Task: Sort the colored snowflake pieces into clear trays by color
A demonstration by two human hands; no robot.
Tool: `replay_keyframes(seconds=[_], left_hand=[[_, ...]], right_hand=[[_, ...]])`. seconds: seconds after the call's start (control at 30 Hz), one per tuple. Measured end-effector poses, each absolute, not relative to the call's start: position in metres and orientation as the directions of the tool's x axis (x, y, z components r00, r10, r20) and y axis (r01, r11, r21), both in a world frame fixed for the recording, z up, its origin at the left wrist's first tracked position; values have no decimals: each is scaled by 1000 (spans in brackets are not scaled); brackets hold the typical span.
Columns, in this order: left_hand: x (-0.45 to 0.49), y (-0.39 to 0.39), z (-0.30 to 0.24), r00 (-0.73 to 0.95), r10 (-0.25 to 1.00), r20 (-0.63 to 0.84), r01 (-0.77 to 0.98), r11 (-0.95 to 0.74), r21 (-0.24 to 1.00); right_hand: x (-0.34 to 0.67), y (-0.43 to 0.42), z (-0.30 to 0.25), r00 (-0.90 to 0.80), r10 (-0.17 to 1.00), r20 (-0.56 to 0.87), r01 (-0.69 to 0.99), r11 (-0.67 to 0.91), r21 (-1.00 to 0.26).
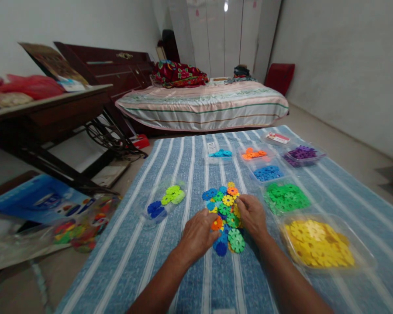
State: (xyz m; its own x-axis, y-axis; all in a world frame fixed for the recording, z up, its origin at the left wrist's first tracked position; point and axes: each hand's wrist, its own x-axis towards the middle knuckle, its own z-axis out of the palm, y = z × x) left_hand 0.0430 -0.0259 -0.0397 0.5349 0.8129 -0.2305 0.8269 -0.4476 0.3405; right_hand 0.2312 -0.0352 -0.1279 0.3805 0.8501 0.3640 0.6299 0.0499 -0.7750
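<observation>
A mixed pile of plastic flower-shaped discs (225, 208) in yellow, green, blue and orange lies on the striped cloth. My left hand (201, 233) reaches over the pile's left side, its thumb and fingers apart around an orange disc (217, 223). On the right side of the pile, my right hand (253, 216) has its fingers curled together at the edge of a yellow disc (236, 211); its fingertips are partly hidden. A larger green disc (236, 240) and a dark blue disc (221, 249) lie at the near edge.
Clear containers hold sorted discs: yellow (317, 244), green (286, 197), blue (267, 172), purple (301, 152), orange (253, 153) and light blue (220, 153). Left of the pile, another container holds lime discs (173, 194) and dark blue discs (156, 209). A bed (201, 109) stands beyond.
</observation>
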Motion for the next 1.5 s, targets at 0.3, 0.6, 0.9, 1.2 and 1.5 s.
replay_keyframes(seconds=[0.3,0.6,0.9,1.2,1.5], left_hand=[[43,-21,-45,521,829,-202,816,-415,403],[46,-15,-43,439,870,-227,867,-343,360],[42,-4,-46,443,869,-222,795,-266,545],[65,56,-35,456,843,-286,492,29,870],[203,146,-4,368,928,-51,578,-186,794]], right_hand=[[230,-36,-127,388,854,348,618,39,-785],[227,-32,-128,390,831,396,619,81,-781],[221,-30,-128,408,810,422,615,98,-782],[218,-28,-128,418,798,434,612,106,-784],[215,-30,-129,420,795,437,597,121,-793]])
